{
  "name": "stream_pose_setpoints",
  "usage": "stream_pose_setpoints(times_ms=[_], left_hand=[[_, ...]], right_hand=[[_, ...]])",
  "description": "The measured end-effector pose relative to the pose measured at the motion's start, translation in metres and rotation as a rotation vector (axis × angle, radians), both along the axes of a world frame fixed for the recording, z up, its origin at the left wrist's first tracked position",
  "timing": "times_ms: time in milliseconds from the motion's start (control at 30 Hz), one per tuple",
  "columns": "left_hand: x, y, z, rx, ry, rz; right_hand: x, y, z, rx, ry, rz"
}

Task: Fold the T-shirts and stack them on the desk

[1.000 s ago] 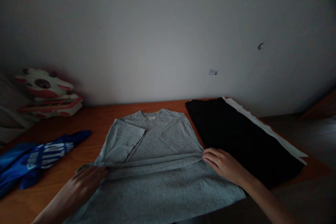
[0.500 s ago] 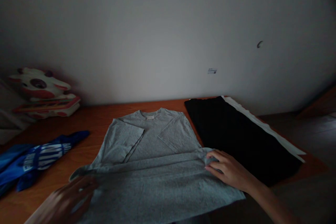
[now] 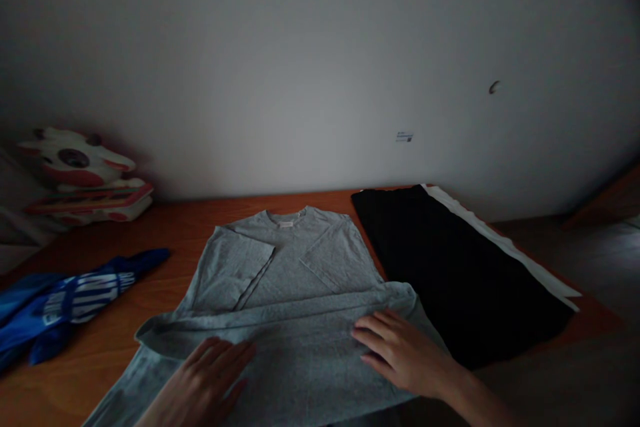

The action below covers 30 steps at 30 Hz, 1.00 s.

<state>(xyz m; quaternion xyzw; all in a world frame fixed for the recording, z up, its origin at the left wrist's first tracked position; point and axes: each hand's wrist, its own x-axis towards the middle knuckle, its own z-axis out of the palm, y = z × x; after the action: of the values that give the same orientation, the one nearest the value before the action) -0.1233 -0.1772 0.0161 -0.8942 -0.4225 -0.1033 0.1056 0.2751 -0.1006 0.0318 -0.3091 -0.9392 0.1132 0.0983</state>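
Pressing flat on grey cotton t-shirt (image 3: 285, 280): left hand (image 3: 203, 380) and right hand (image 3: 400, 353) both spread, palms down on folded-up lower half. Shirt lies mid orange-brown wooden surface (image 3: 170, 230), sleeves folded in, black folded garment (image 3: 450, 267) just beside right, blue striped cloth (image 3: 65, 303) left.

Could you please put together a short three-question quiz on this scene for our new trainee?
1. True or false: both hands lie flat on the grey T-shirt.
2. What lies directly right of the T-shirt? A) black garment B) blue cloth C) toy
3. Fill in: the T-shirt's sleeves are folded ____ over its chest.

Key:
1. True: the left hand and right hand press flat on the folded lower part.
2. A: the black garment. The blue cloth and the toy are on the left of the table.
3. Inward.
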Motion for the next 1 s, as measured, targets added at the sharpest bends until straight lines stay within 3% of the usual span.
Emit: stream_pose_setpoints(times_ms=[167, 333, 400, 467, 767, 900, 1000], left_hand=[[-0.010, 0.003, -0.001, -0.037, -0.038, 0.046], [-0.054, 0.037, 0.015, 0.009, -0.129, 0.409], [-0.074, 0.049, 0.022, -0.059, -0.131, 0.535], [-0.089, 0.055, 0.026, -0.157, -0.152, 0.581], [-0.096, 0.048, 0.034, -0.420, -0.275, 0.520], [-0.099, 0.040, 0.039, -0.488, -0.268, 0.466], [-0.109, 0.032, 0.039, -0.448, -0.277, 0.404]], right_hand=[[-0.001, 0.008, 0.007, -0.108, 0.062, -0.059], [0.018, 0.045, -0.005, 0.087, 0.132, -0.313], [0.031, 0.062, -0.012, 0.160, 0.084, -0.395], [0.043, 0.074, -0.017, 0.169, 0.028, -0.441], [0.058, 0.075, -0.012, -0.079, 0.000, -0.445], [0.063, 0.070, -0.007, -0.074, 0.044, -0.406], [0.070, 0.063, -0.005, -0.010, 0.065, -0.387]])
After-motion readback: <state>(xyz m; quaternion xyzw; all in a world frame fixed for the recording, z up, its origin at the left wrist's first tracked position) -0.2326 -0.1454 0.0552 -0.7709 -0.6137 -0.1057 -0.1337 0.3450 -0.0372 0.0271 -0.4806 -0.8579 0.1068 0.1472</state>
